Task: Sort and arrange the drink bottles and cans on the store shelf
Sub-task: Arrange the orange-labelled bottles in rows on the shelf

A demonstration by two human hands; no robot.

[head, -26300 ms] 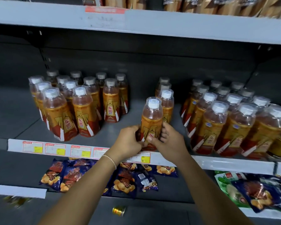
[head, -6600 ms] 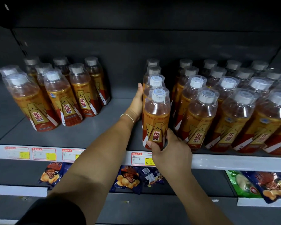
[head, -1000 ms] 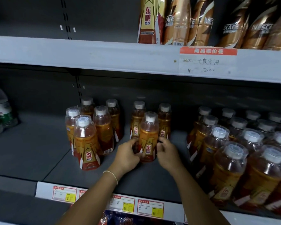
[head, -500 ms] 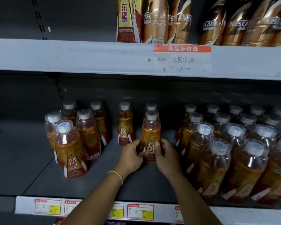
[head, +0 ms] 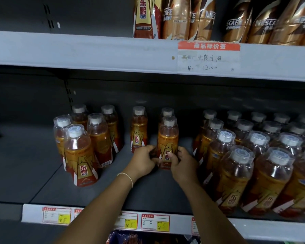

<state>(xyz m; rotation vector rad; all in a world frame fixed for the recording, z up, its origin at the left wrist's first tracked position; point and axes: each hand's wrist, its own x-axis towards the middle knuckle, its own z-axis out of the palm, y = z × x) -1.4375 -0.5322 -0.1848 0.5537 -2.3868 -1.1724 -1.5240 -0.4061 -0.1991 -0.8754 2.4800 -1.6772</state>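
Observation:
An orange drink bottle with a white cap stands upright in the middle of the grey shelf. My left hand and my right hand both grip its base from either side. Directly behind it stands another bottle, mostly hidden. A single bottle stands just to the left. A cluster of several bottles sits further left. A dense block of the same bottles fills the right side.
The upper shelf carries a tall orange bottle and brown coffee bottles, with a price label on its edge. Yellow price tags line the front rail. Snack bags show below.
Both hands have slid the held bottle slightly right and back, in line with the bottle behind it. The view has shifted a little to the left.

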